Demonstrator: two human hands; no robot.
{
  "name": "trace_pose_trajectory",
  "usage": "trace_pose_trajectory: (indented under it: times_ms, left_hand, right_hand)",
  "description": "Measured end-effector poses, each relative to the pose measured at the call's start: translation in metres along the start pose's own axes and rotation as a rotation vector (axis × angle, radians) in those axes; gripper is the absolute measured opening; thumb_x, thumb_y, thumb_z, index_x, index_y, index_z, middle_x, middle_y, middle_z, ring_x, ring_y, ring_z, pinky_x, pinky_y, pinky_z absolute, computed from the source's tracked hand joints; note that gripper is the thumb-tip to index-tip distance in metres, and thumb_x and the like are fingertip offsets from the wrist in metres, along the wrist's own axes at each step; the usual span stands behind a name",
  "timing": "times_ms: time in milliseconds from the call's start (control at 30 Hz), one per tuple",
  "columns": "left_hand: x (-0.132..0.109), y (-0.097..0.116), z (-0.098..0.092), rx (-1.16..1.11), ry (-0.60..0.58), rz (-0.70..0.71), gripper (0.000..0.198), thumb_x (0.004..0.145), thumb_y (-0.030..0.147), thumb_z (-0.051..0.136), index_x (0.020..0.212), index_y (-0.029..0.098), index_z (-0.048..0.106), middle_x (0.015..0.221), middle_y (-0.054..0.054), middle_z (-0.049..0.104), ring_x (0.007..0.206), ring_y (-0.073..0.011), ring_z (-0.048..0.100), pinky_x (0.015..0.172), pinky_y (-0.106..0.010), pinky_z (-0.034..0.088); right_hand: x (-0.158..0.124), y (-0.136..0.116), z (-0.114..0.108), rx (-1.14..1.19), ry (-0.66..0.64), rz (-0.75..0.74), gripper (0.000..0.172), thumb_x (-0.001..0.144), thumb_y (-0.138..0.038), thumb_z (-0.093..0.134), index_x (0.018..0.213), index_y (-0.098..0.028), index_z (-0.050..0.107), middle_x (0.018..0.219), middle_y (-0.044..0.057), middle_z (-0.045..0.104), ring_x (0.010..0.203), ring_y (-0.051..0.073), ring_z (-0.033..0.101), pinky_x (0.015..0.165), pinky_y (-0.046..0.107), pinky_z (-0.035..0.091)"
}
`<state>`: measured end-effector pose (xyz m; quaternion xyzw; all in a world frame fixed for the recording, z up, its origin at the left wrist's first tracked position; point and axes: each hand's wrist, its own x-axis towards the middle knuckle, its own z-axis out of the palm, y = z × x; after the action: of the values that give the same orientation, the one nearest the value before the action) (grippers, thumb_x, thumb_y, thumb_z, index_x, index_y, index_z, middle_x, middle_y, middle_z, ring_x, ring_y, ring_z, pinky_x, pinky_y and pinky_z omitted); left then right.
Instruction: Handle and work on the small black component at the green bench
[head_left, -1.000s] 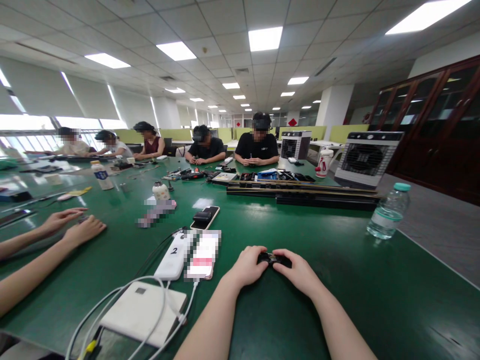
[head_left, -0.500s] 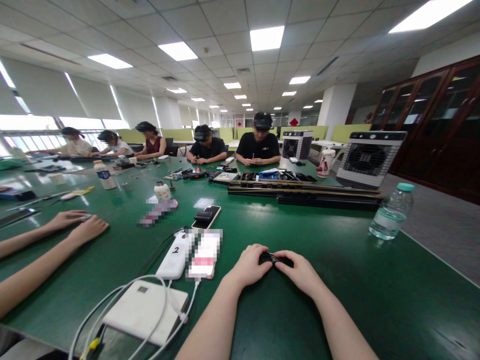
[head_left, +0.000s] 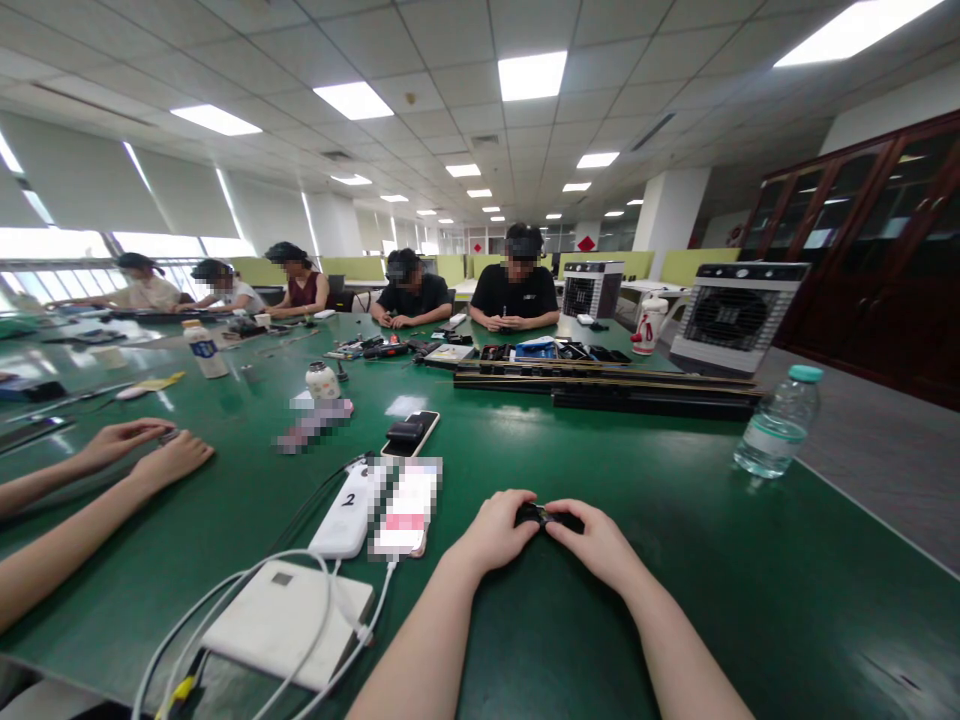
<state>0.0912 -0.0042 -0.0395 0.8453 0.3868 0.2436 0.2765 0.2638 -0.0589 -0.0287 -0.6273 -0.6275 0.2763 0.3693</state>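
Both my hands meet low over the green table (head_left: 645, 470), around a small black object (head_left: 534, 514) whose kind I cannot make out. My left hand (head_left: 501, 528) grips its left side with thumb and fingers. From the right, my right hand (head_left: 592, 535) pinches the same object, thumb and index close to the left fingertips. Most of the object is hidden by the fingers. To the left of my hands lie a phone (head_left: 405, 510) with a lit, blurred screen and a white power bank (head_left: 349, 512) marked 2.
A white box (head_left: 262, 625) with looping cables sits at the front left. Another person's hands (head_left: 165, 455) rest at far left. A water bottle (head_left: 780, 425) stands right, black rails (head_left: 600, 385) lie ahead, and a dark phone (head_left: 411, 433) lies mid-table. Several people sit beyond.
The whole view has shifted very slightly. My hands stay around the small black object, with barely any finger movement.
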Motion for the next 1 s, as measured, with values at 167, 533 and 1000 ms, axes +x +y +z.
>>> trace_pose_trajectory:
  times_ms: [167,533,1000]
  left_hand:
    - [-0.0007,0.0015,-0.0010,0.002,0.005,0.016,0.037,0.081,0.028,0.055,0.116,0.018,0.057,0.114,-0.009,0.061,0.106,-0.0238,0.055,0.095,-0.036,0.043]
    - [-0.0009,0.0011,-0.0010,-0.001,0.001,0.004,0.037,0.081,0.028,0.055,0.117,0.017,0.057,0.114,-0.009,0.062,0.106,-0.0240,0.055,0.095,-0.036,0.042]
    - [-0.0015,0.0024,-0.0026,-0.005,0.005,0.010,0.037,0.081,0.027,0.055,0.116,0.018,0.057,0.115,-0.009,0.061,0.108,-0.0239,0.054,0.096,-0.036,0.042]
  right_hand:
    - [-0.0001,-0.0007,-0.0005,0.000,0.008,0.003,0.027,0.071,-0.032,0.059,0.094,-0.020,0.068,0.101,0.006,0.071,0.099,0.024,0.062,0.093,0.038,0.045]
    - [0.0004,0.0022,0.0007,0.012,0.005,0.002,0.028,0.072,-0.032,0.059,0.096,-0.020,0.068,0.103,0.006,0.070,0.100,0.023,0.062,0.094,0.037,0.045]
    - [0.0011,0.0066,0.0021,0.007,0.031,0.028,0.032,0.072,-0.033,0.059,0.100,-0.021,0.066,0.107,0.006,0.069,0.103,0.023,0.061,0.095,0.037,0.044]
